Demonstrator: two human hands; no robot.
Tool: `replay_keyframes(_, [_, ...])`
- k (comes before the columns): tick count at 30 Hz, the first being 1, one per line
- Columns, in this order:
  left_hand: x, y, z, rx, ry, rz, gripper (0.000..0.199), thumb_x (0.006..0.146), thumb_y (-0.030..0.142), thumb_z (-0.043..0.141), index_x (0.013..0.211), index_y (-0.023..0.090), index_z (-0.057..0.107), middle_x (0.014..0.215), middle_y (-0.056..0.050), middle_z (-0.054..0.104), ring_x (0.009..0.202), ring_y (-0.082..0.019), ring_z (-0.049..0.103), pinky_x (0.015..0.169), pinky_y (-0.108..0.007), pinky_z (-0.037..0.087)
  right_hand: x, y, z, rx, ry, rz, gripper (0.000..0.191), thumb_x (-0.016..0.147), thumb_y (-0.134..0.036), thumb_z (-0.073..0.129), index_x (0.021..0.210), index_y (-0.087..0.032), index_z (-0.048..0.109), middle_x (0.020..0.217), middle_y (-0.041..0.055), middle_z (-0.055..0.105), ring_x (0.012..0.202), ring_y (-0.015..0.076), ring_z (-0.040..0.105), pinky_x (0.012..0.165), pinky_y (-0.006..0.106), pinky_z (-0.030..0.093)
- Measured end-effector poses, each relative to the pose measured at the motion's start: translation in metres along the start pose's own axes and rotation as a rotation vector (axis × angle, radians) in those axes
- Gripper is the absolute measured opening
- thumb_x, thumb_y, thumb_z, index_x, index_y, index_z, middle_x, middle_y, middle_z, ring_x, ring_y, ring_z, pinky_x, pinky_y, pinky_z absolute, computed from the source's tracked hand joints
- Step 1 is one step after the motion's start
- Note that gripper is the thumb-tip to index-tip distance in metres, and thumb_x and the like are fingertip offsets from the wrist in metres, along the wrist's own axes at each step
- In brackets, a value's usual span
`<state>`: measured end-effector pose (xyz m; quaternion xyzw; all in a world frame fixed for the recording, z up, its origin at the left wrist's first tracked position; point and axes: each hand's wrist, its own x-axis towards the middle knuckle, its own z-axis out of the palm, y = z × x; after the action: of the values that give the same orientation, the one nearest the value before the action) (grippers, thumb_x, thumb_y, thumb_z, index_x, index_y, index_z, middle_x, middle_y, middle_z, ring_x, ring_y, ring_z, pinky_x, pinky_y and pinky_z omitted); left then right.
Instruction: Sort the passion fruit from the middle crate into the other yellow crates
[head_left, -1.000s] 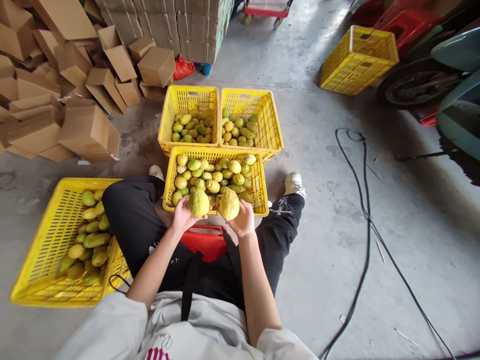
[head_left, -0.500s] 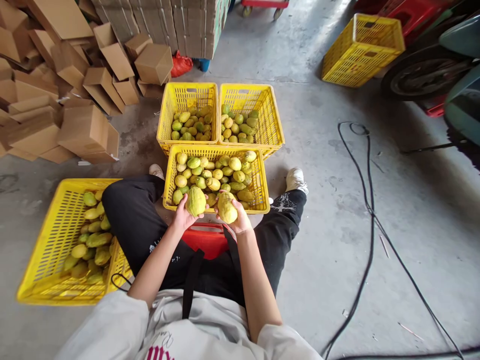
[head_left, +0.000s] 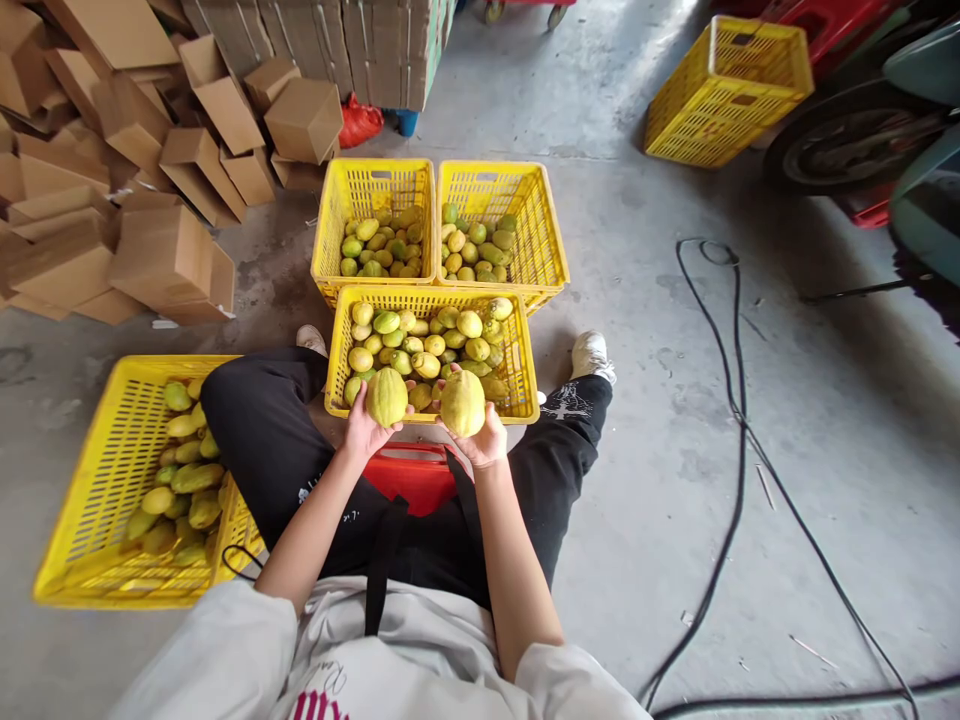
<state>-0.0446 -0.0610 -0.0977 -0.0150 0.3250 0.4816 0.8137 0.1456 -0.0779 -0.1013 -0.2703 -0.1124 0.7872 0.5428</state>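
Note:
My left hand [head_left: 363, 432] is closed round a yellow-green papaya [head_left: 387, 397], with its ridged skin facing up. Beside it, my right hand [head_left: 489, 440] grips a second, paler yellow papaya [head_left: 463, 403] from below and the right. A narrow gap separates the two fruits. Both are held over the near edge of a yellow plastic crate [head_left: 527, 365], which stands between my legs. Inside that crate lie many loose papayas [head_left: 427, 364], green to yellow; the held fruits and my hands hide some of them.
Two more yellow crates, a left one [head_left: 324, 225] and a right one [head_left: 553, 225], hold papayas behind. At my left lies another papaya crate [head_left: 86, 490]. Cardboard boxes [head_left: 165, 255] pile up far left. A black cable [head_left: 742, 470] crosses the floor at right, near a yellow crate [head_left: 686, 120].
The papaya in my right hand has been turned, and a different side now faces up. Its hand has shifted slightly right. My left hand has risen a little with its papaya.

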Motion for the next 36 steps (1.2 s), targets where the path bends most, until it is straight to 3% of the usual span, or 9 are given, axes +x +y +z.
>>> replay_keyframes(3, [0.000,-0.001,-0.001,0.034,-0.038,0.021,0.053,0.094,0.054,0.034,0.130,0.022,0.055,0.104,-0.013,0.067,0.068,-0.019,0.061,0.034,-0.019,0.033,0.003,0.004,0.001,0.088,-0.061,0.008,0.061,0.073,-0.049,0.067,0.130,-0.033,0.053,0.108,0.0040,0.067,0.072,0.0158,0.062,0.052,0.026,0.053])
replay_keyframes(6, [-0.001,-0.002,-0.002,0.067,-0.085,0.023,0.049,0.094,0.052,0.037,0.133,0.026,0.052,0.100,-0.011,0.067,0.065,-0.017,0.060,0.036,-0.020,0.036,0.006,0.006,0.001,0.098,-0.100,0.030,0.056,0.072,-0.044,0.071,0.125,-0.031,0.057,0.103,0.0032,0.068,0.070,0.0161,0.062,0.047,0.023,0.051])
replay_keyframes(10, [-0.001,-0.002,-0.003,0.088,-0.128,0.008,0.049,0.092,0.048,0.040,0.132,0.023,0.054,0.100,-0.012,0.068,0.069,-0.021,0.064,0.040,-0.023,0.041,0.008,0.005,0.002,0.084,-0.044,0.076,0.048,0.080,-0.044,0.060,0.124,-0.025,0.056,0.104,0.0058,0.070,0.078,0.0209,0.068,0.056,0.031,0.057])
replay_keyframes(17, [0.003,-0.002,-0.007,-0.002,-0.047,-0.030,0.039,0.093,0.040,0.038,0.111,0.016,0.063,0.098,-0.013,0.069,0.079,-0.024,0.066,0.056,-0.033,0.052,0.005,0.003,0.006,0.064,-0.010,0.055,0.056,0.076,-0.039,0.060,0.129,-0.025,0.052,0.120,0.0092,0.067,0.103,0.0261,0.066,0.083,0.043,0.056])
replay_keyframes(21, [0.000,-0.002,-0.004,-0.003,-0.033,-0.051,0.044,0.093,0.046,0.040,0.120,0.018,0.060,0.097,-0.012,0.067,0.076,-0.021,0.063,0.061,-0.034,0.054,0.003,0.006,0.003,0.022,0.019,-0.008,0.063,0.069,-0.047,0.071,0.127,-0.030,0.054,0.113,0.0057,0.066,0.096,0.0230,0.065,0.078,0.039,0.057])
replay_keyframes(24, [-0.002,-0.004,-0.003,0.043,-0.065,-0.059,0.051,0.090,0.051,0.042,0.125,0.017,0.056,0.093,-0.011,0.065,0.070,-0.018,0.061,0.056,-0.031,0.052,0.002,0.005,0.002,0.051,-0.032,-0.001,0.062,0.066,-0.052,0.072,0.122,-0.033,0.057,0.104,0.0025,0.066,0.079,0.0177,0.062,0.059,0.030,0.055])
replay_keyframes(27, [0.000,-0.006,-0.004,0.073,-0.076,-0.055,0.053,0.088,0.050,0.045,0.127,0.016,0.054,0.090,-0.010,0.065,0.066,-0.018,0.060,0.052,-0.028,0.049,0.005,0.006,0.002,0.069,-0.081,0.054,0.055,0.065,-0.052,0.073,0.114,-0.028,0.061,0.098,0.0030,0.065,0.069,0.0155,0.058,0.048,0.025,0.050])
replay_keyframes(32, [0.004,-0.006,-0.004,0.101,-0.050,-0.043,0.049,0.087,0.048,0.046,0.122,0.014,0.056,0.091,-0.011,0.065,0.067,-0.019,0.061,0.052,-0.028,0.048,0.011,0.010,0.000,0.047,-0.009,0.083,0.046,0.071,-0.049,0.070,0.108,-0.023,0.063,0.095,0.0050,0.069,0.075,0.0182,0.063,0.056,0.029,0.055])
replay_keyframes(36, [0.003,-0.005,-0.003,0.083,-0.045,-0.050,0.052,0.089,0.052,0.043,0.123,0.015,0.057,0.093,-0.011,0.065,0.069,-0.019,0.062,0.055,-0.029,0.048,0.009,0.005,0.001,0.080,0.030,0.085,0.043,0.075,-0.046,0.059,0.111,-0.023,0.060,0.104,0.0071,0.070,0.088,0.0233,0.067,0.070,0.038,0.058])
